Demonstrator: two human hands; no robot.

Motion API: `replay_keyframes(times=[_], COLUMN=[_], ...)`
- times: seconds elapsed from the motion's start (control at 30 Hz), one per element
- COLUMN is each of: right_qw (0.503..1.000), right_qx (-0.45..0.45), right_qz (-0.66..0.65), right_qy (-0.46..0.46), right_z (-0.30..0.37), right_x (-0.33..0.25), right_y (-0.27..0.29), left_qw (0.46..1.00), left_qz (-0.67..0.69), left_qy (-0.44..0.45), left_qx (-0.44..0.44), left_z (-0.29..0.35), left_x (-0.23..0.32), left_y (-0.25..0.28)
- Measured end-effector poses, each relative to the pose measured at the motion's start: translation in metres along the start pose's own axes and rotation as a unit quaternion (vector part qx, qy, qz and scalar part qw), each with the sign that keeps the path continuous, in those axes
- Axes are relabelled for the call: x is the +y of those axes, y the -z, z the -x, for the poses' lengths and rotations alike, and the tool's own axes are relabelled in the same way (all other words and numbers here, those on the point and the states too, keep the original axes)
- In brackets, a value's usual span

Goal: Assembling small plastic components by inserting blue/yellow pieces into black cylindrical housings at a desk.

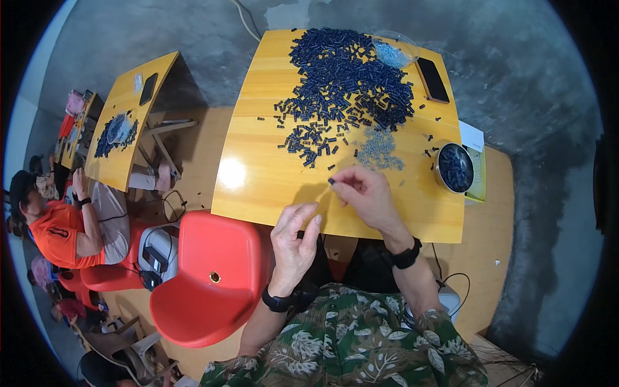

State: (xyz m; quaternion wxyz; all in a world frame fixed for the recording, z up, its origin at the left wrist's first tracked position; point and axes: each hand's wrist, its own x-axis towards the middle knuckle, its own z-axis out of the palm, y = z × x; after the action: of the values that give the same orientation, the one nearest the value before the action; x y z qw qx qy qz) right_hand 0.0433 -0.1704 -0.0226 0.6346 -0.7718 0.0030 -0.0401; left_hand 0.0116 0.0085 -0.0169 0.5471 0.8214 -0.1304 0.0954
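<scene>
My right hand [366, 195] is above the near edge of the wooden table, its thumb and index finger pinching a small black plastic piece [332, 181]. Just to the left, partly past the table edge, my left hand [293, 242] is raised with thumb and index tips a little apart; nothing shows between them. Beyond the hands lies a large heap of small black tubular pieces [342, 77], thinning out toward me. A pile of tiny clear bluish pieces [379, 151] sits at the heap's near right.
A metal bowl [455, 169] of black pieces is at the right edge. A clear dish [393, 53] of pale-blue bits and a phone [432, 80] lie at the far right. A red chair [216, 277] stands left; another person [68, 222] sits beyond, beside another table.
</scene>
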Motion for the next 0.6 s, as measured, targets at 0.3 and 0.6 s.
replay_keyframes(times=[0.3, 0.6], right_qw=[0.931, 0.969], right_qx=[-0.091, -0.069], right_qz=[-0.352, -0.236], right_qy=[-0.023, 0.017], right_z=[0.055, 0.072], right_x=[-0.007, -0.028], right_y=[-0.006, -0.002], left_qw=[0.989, 0.995], left_qz=[0.147, 0.007], left_qy=[-0.008, -0.102], left_qx=[0.0, 0.021], left_z=[0.009, 0.019], left_x=[0.035, 0.036], left_y=[-0.001, 0.007])
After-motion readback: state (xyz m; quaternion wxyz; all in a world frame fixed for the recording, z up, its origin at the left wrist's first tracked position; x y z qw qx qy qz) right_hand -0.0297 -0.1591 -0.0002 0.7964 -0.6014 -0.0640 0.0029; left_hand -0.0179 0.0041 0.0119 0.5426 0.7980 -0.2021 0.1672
